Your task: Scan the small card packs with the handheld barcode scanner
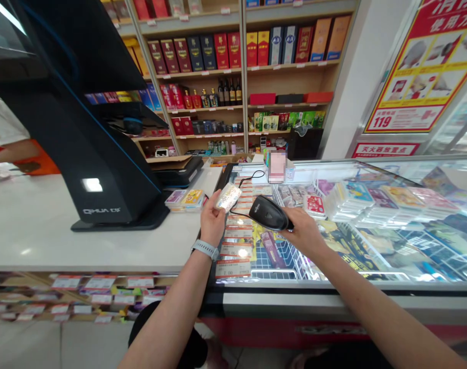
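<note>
My left hand (213, 218), with a grey watch band at its wrist, grips a small whitish pack (229, 197) over the left edge of the glass-topped freezer. In my right hand (303, 230) is a black barcode scanner (269, 212), held by its handle, its head turned left toward the pack. A black cable (250, 178) loops behind the two. The pack and the scanner are a little apart. Price labels (234, 251) lie beneath, along the freezer's left side.
A black checkout terminal (114, 202) stands on the white counter (90, 251) at left, with small plastic packs (185, 200) beside it. Stacked packs (348, 200) sit at right in the freezer. A person's arm (14, 151) shows far left. Shelves of boxes (202, 51) stand behind.
</note>
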The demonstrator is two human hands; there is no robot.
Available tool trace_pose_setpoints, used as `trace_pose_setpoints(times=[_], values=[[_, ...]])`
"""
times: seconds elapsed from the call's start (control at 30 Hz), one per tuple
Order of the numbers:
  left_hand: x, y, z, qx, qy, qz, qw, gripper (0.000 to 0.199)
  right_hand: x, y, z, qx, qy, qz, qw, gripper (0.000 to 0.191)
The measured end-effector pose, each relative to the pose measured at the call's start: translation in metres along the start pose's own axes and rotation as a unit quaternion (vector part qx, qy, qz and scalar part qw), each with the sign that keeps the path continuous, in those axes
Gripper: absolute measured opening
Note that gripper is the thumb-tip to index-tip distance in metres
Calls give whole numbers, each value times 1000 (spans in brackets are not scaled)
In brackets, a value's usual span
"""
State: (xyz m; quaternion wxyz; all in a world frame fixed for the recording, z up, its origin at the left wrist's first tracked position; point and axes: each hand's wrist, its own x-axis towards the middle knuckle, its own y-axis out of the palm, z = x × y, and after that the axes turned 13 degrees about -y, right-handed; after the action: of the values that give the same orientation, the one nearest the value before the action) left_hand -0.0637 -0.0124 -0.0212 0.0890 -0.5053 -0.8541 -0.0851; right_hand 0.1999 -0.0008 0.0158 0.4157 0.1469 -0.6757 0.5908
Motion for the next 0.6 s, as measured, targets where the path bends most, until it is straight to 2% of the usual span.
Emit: trace_pose_setpoints(times=[0.2,0.47,0.6], values=[[0,1,0,-6,23,13,1000,63,-5,9,5,-8,-4,25,1000,37],[-5,3,-5,-31,24,35,999,62,-1,9,10,-4,5,-5,1000,17],[-6,4,-6,-49,23,44,998,63,-3,8,12,5,-8,2,1000,17]])
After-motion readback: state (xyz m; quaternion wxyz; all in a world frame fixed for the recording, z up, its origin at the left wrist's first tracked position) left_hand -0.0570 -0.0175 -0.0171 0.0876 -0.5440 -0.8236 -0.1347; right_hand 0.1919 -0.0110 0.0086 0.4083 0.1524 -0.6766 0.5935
